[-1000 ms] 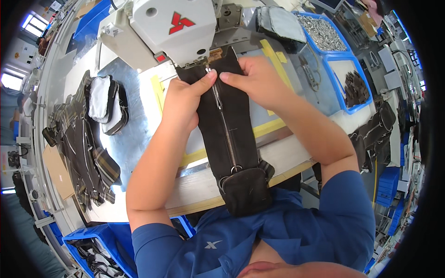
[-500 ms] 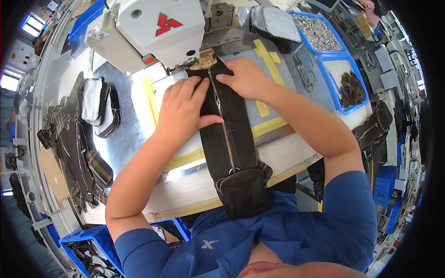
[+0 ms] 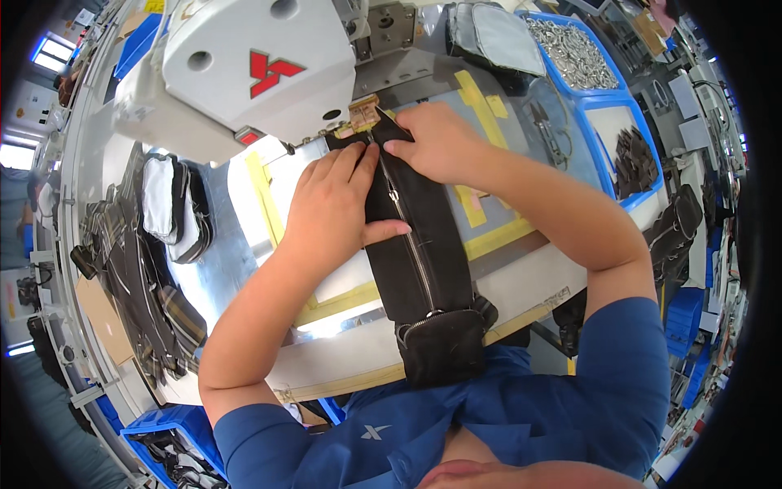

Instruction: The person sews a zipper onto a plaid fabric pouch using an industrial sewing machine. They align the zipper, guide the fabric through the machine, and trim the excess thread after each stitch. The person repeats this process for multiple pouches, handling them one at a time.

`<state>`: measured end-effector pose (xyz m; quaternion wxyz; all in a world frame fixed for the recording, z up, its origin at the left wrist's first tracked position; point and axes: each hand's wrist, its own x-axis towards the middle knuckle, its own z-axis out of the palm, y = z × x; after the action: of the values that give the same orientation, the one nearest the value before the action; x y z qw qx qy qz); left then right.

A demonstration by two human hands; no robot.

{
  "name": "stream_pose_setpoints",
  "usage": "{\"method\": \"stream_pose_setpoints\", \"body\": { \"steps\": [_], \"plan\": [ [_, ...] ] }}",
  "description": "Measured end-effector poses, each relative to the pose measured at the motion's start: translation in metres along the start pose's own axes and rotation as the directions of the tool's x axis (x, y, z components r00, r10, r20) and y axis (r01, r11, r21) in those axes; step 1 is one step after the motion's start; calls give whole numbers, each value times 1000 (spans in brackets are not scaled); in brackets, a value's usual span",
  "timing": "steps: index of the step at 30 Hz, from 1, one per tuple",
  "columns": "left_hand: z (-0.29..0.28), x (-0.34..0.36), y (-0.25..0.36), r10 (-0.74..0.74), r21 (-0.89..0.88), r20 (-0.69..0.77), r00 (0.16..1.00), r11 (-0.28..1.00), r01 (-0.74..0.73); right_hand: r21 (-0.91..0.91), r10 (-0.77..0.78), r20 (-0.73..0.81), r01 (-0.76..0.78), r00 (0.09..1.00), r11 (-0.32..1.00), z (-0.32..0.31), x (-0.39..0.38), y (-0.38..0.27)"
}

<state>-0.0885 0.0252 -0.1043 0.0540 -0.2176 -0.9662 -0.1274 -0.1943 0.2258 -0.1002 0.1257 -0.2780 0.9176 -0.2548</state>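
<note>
A long black fabric bag piece (image 3: 444,269) runs from the sewing machine (image 3: 236,90) down to the table's front edge, with a metal zipper (image 3: 420,265) along its middle. Its near end, a small black zipped pouch (image 3: 444,349), hangs against my shirt. My left hand (image 3: 330,208) lies on the piece's left side, fingers stretched toward the machine and thumb spread across the zipper. At the far right corner, my right hand (image 3: 440,143) grips the fabric's edge between thumb and fingers. The far end reaches the brass-coloured clamp (image 3: 364,112) under the machine head; exact contact there is hidden.
Scissors (image 3: 550,134) lie right of the yellow-taped work plate. Beyond are a blue tray (image 3: 601,159) of dark pieces and another of metal hardware (image 3: 574,53). Left are stacked pale-lined pieces (image 3: 163,200) and plaid fabric (image 3: 134,273). A blue bin (image 3: 142,424) stands below.
The whole view has shifted, and the machine looks larger. Both hands keep nearly the same places on the black bag piece, with little visible movement of the fabric.
</note>
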Motion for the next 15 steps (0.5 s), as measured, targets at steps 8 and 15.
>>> {"method": "stream_pose_setpoints", "body": {
  "steps": [8, 15],
  "plan": [
    [-2, 7, 0, 40, -58, -29, 999, 997, -41, -252, -566, -222, 514, 794, 820, -6, -25, 7],
    [0, 8, -5, 11, -163, 39, 999, 987, -5, -323, -563, 42, 544, 825, 774, 7, -40, 8]
  ]
}}
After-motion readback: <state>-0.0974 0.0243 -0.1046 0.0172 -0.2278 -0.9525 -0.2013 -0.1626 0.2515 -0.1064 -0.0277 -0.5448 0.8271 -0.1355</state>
